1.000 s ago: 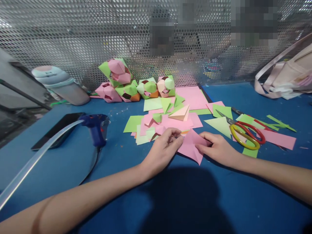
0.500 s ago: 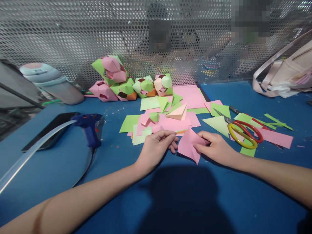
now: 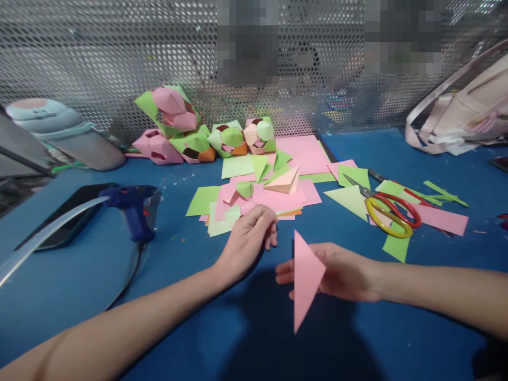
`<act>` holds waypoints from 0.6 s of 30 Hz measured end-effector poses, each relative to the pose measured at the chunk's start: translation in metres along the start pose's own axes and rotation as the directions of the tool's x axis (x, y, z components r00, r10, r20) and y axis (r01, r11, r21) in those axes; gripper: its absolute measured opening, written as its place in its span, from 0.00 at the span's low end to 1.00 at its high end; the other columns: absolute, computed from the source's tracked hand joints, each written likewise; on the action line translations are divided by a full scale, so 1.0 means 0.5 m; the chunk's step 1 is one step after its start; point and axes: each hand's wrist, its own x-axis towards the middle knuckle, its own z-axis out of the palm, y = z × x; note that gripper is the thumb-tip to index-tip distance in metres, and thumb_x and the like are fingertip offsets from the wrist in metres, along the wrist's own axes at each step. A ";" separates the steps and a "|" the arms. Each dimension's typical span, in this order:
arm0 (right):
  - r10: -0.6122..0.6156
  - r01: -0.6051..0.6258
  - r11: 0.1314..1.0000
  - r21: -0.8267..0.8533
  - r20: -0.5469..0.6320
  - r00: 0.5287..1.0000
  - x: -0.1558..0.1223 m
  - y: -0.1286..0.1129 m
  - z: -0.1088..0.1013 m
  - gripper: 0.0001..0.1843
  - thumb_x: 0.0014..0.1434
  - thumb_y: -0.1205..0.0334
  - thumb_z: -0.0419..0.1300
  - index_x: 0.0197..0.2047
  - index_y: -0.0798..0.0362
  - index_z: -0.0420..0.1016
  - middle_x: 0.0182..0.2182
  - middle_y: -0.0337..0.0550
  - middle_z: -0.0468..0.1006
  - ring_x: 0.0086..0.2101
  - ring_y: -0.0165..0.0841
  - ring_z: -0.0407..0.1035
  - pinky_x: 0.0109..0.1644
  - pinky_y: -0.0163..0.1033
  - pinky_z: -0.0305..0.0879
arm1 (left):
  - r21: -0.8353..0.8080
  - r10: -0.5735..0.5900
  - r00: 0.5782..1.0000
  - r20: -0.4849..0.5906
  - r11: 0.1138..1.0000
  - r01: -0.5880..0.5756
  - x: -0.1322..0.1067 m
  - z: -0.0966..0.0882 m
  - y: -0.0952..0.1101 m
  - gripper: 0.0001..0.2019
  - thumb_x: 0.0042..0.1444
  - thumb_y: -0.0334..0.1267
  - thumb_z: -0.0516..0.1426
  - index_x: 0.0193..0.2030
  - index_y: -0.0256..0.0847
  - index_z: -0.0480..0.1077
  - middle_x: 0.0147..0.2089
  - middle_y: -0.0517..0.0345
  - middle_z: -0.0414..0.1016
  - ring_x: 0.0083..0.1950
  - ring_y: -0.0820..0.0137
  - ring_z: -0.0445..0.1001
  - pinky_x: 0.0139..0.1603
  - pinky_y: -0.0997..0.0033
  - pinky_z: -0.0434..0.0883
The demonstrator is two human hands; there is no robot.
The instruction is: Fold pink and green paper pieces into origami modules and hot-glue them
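My right hand [image 3: 341, 271] holds a pink paper folded into a triangle [image 3: 305, 278], lifted above the blue table [image 3: 222, 338] with its long edge upright. My left hand [image 3: 248, 241] hovers just left of it, fingers loosely curled and holding nothing, at the near edge of a heap of pink and green paper squares [image 3: 254, 198]. A peach folded triangle [image 3: 284, 181] lies on top of that heap.
Folded paper balls [image 3: 198, 135] sit against the perforated metal wall. Scissors with red and yellow handles [image 3: 387, 211] lie on paper scraps to the right. A blue glue gun [image 3: 133, 209], a dark phone [image 3: 67, 217] and a bottle [image 3: 59, 132] are at left; a pink bag [image 3: 464, 119] at far right.
My right hand lifted the pink paper off the table and drew it toward me, turning it upright. My left hand let go of it and stayed by the heap.
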 end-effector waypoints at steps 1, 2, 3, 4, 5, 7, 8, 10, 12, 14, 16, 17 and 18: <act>-0.029 0.029 1.000 0.004 -0.062 0.998 0.003 0.000 -0.011 0.18 0.51 0.57 0.64 0.43 0.57 0.73 0.45 0.54 0.77 0.46 0.42 0.73 0.51 0.49 0.68 | -0.019 -0.002 1.000 0.007 1.000 0.002 0.001 0.000 0.001 0.13 0.62 0.45 0.49 0.32 0.39 0.64 0.25 0.62 0.67 0.23 0.76 0.67 0.22 0.76 0.62; -0.129 0.122 0.991 -0.051 -0.187 0.974 0.003 -0.004 -0.028 0.15 0.51 0.60 0.64 0.42 0.57 0.74 0.45 0.53 0.77 0.47 0.41 0.72 0.53 0.47 0.67 | -0.036 -0.003 1.000 0.013 0.999 0.003 0.001 0.000 0.001 0.12 0.62 0.45 0.50 0.33 0.39 0.65 0.27 0.62 0.68 0.24 0.76 0.68 0.23 0.76 0.63; -0.274 0.237 0.960 -0.146 -0.335 0.902 0.000 -0.009 -0.048 0.13 0.53 0.61 0.62 0.42 0.55 0.74 0.46 0.50 0.77 0.48 0.40 0.71 0.53 0.45 0.67 | -0.054 -0.004 1.000 0.019 0.999 0.005 0.001 0.000 0.002 0.11 0.62 0.44 0.50 0.35 0.39 0.65 0.29 0.61 0.68 0.25 0.76 0.69 0.23 0.76 0.64; -0.391 0.299 0.917 -0.263 -0.449 0.803 -0.008 -0.015 -0.066 0.12 0.55 0.62 0.60 0.44 0.54 0.74 0.47 0.48 0.77 0.50 0.40 0.70 0.53 0.46 0.67 | -0.074 -0.006 1.000 0.021 0.997 0.007 0.001 0.000 0.002 0.10 0.62 0.43 0.50 0.37 0.39 0.65 0.30 0.61 0.69 0.25 0.76 0.69 0.23 0.76 0.65; -0.475 0.328 0.877 -0.351 -0.530 0.702 -0.020 -0.021 -0.081 0.11 0.57 0.61 0.59 0.44 0.53 0.74 0.48 0.47 0.76 0.51 0.40 0.69 0.54 0.46 0.67 | -0.095 -0.004 1.000 0.018 0.995 0.006 0.002 0.000 0.003 0.09 0.62 0.42 0.50 0.39 0.40 0.65 0.32 0.61 0.69 0.26 0.76 0.70 0.23 0.76 0.65; -0.560 0.375 0.828 -0.416 -0.573 0.599 -0.049 -0.025 -0.089 0.12 0.58 0.60 0.60 0.45 0.51 0.74 0.51 0.46 0.74 0.52 0.40 0.68 0.55 0.46 0.65 | -0.120 0.012 1.000 0.006 0.993 -0.011 0.002 0.003 0.003 0.07 0.62 0.40 0.50 0.42 0.41 0.65 0.33 0.61 0.69 0.26 0.75 0.70 0.23 0.76 0.66; -0.552 0.383 0.832 -0.401 -0.541 0.634 -0.063 -0.023 -0.081 0.13 0.58 0.58 0.60 0.46 0.50 0.74 0.52 0.47 0.73 0.52 0.40 0.68 0.55 0.47 0.65 | -0.112 0.022 1.000 0.002 0.993 -0.022 0.002 0.004 0.004 0.07 0.62 0.40 0.51 0.42 0.40 0.65 0.32 0.61 0.69 0.26 0.75 0.70 0.23 0.76 0.66; -0.409 0.319 0.906 -0.278 -0.385 0.827 -0.078 -0.009 -0.050 0.17 0.57 0.55 0.60 0.48 0.51 0.74 0.51 0.50 0.74 0.50 0.41 0.70 0.54 0.49 0.67 | -0.057 0.040 0.999 -0.004 0.998 -0.041 0.001 0.007 0.005 0.08 0.62 0.41 0.51 0.41 0.39 0.66 0.31 0.61 0.69 0.26 0.76 0.70 0.24 0.76 0.66; -0.086 0.067 0.990 -0.123 -0.152 0.985 -0.070 0.005 -0.023 0.20 0.54 0.55 0.63 0.48 0.55 0.75 0.47 0.54 0.76 0.47 0.43 0.72 0.51 0.50 0.68 | 0.011 0.051 0.999 -0.007 0.999 -0.050 -0.004 0.009 0.007 0.09 0.61 0.41 0.53 0.41 0.38 0.68 0.31 0.60 0.70 0.26 0.76 0.70 0.24 0.75 0.67; 0.059 -0.067 0.992 -0.110 -0.077 0.995 -0.045 0.008 -0.020 0.19 0.52 0.59 0.65 0.46 0.58 0.76 0.45 0.56 0.78 0.45 0.41 0.73 0.50 0.49 0.68 | 0.056 0.064 0.998 -0.021 0.996 -0.063 -0.010 0.008 0.014 0.09 0.59 0.41 0.55 0.40 0.37 0.70 0.31 0.59 0.72 0.25 0.76 0.70 0.24 0.75 0.68; -0.247 0.198 0.962 -0.188 -0.291 0.924 -0.016 -0.003 -0.039 0.14 0.50 0.64 0.64 0.42 0.57 0.76 0.44 0.51 0.78 0.45 0.38 0.73 0.52 0.45 0.67 | 0.095 0.094 0.995 -0.045 0.992 -0.089 -0.016 0.004 0.027 0.08 0.58 0.40 0.56 0.37 0.37 0.71 0.29 0.58 0.73 0.24 0.76 0.70 0.24 0.75 0.68; -0.399 0.312 0.911 -0.270 -0.381 0.834 -0.006 -0.013 -0.051 0.13 0.52 0.65 0.63 0.43 0.56 0.76 0.45 0.49 0.78 0.45 0.37 0.72 0.54 0.45 0.65 | 0.114 0.121 0.991 -0.063 0.987 -0.113 -0.019 0.002 0.036 0.07 0.58 0.39 0.57 0.36 0.37 0.71 0.28 0.59 0.73 0.24 0.76 0.70 0.23 0.75 0.68; -0.480 0.367 0.872 -0.324 -0.424 0.768 0.002 -0.022 -0.062 0.13 0.54 0.65 0.61 0.44 0.55 0.75 0.45 0.48 0.78 0.46 0.37 0.72 0.54 0.45 0.65 | 0.138 0.153 0.985 -0.081 0.980 -0.141 -0.021 -0.001 0.046 0.06 0.58 0.38 0.57 0.34 0.37 0.72 0.26 0.59 0.72 0.23 0.76 0.69 0.23 0.76 0.68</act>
